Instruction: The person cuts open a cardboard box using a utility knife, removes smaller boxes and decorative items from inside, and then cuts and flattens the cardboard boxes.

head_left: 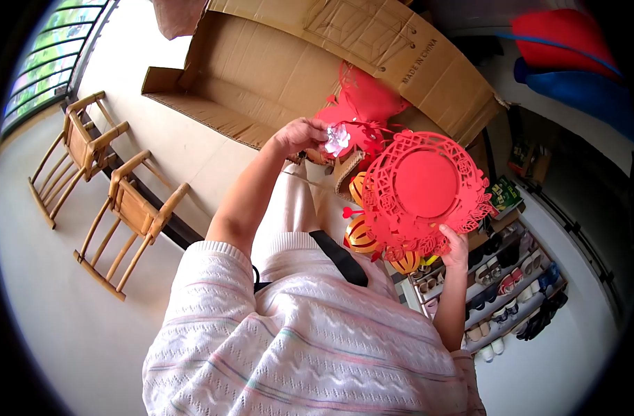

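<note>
My left hand (304,135) is closed, its fingertips pinching the edge of a whitish, shiny flower (337,140). Just behind the flower lie more red cut-out pieces (362,104), partly inside the open cardboard box (254,62). On the right, my right hand (455,247) grips the lower edge of a round red cut-out decoration (426,184), with its thumb on the front. The decoration has a plain disc in the middle and a lacy openwork rim. Beneath its left edge show several gold-and-red striped lantern-like balls (361,234), partly hidden by it.
Two small bamboo chairs (133,204) stand on the floor at the left, near a barred window (53,52). A rack of shoes (504,291) is at the lower right. Red and blue items (573,83) lie on a surface at the upper right.
</note>
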The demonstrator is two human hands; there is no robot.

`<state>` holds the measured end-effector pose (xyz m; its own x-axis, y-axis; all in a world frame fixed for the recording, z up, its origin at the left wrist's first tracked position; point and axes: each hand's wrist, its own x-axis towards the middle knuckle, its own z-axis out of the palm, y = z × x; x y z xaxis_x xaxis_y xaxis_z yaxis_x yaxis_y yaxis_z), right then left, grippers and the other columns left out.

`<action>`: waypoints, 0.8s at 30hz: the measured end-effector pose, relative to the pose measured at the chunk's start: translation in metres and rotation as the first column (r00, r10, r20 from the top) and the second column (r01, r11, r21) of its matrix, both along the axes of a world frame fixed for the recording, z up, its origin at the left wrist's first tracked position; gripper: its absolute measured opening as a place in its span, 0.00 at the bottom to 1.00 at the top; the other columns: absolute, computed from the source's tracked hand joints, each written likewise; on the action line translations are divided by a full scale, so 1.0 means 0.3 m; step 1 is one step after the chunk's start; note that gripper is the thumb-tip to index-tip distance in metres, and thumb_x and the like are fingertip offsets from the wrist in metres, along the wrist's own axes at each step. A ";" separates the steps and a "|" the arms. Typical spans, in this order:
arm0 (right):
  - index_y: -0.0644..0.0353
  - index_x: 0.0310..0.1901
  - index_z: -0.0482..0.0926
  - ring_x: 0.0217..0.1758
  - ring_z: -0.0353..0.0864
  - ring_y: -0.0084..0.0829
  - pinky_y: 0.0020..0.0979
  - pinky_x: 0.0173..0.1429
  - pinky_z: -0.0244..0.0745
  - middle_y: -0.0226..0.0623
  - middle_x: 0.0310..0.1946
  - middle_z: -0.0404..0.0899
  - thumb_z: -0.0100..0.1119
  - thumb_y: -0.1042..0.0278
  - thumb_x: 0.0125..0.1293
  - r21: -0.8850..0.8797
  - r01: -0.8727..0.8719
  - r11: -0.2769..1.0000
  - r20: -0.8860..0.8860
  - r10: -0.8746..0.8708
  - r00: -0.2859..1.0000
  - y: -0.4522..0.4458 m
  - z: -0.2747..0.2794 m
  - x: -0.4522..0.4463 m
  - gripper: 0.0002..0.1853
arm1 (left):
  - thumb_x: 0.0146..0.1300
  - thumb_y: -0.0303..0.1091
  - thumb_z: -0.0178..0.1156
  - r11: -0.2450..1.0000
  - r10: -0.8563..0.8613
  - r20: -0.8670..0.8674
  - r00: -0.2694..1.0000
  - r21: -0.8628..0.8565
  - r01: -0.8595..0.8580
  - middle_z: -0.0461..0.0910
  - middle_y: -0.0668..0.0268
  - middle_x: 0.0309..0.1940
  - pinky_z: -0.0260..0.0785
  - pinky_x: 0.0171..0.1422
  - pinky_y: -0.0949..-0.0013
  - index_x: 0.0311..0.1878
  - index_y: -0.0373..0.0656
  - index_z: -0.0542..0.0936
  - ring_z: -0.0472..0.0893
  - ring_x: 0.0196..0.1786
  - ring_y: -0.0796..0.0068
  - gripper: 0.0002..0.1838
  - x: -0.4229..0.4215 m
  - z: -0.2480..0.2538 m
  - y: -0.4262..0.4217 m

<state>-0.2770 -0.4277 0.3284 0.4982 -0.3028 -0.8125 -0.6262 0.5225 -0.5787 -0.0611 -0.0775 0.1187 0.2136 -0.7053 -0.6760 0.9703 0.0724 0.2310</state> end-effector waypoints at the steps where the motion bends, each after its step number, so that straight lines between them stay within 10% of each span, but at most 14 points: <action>1: 0.63 0.56 0.66 0.51 0.74 0.34 0.37 0.56 0.70 0.38 0.50 0.72 0.55 0.83 0.54 -0.003 -0.008 1.000 0.004 0.008 1.000 -0.003 -0.004 0.000 0.25 | 0.57 0.20 0.55 1.000 0.009 0.010 1.000 0.005 -0.009 0.80 0.64 0.35 0.72 0.45 0.71 0.42 0.37 0.79 0.79 0.37 0.72 0.09 -0.009 -0.005 0.004; 24: 0.63 0.55 0.67 0.52 0.75 0.37 0.40 0.55 0.72 0.40 0.50 0.73 0.55 0.83 0.55 -0.071 0.075 0.995 -0.069 -0.079 0.994 -0.024 -0.111 -0.052 0.24 | 0.54 0.23 0.60 0.994 0.097 -0.013 0.995 0.050 -0.096 0.78 0.69 0.28 0.68 0.33 0.77 0.39 0.42 0.78 0.75 0.27 0.79 0.08 -0.101 0.030 0.024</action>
<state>-0.2925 -0.4349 0.2952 0.4129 -0.3940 -0.8212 -0.6265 0.5316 -0.5700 -0.0913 -0.0703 0.1276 0.2681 -0.6477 -0.7132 0.9628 0.1547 0.2214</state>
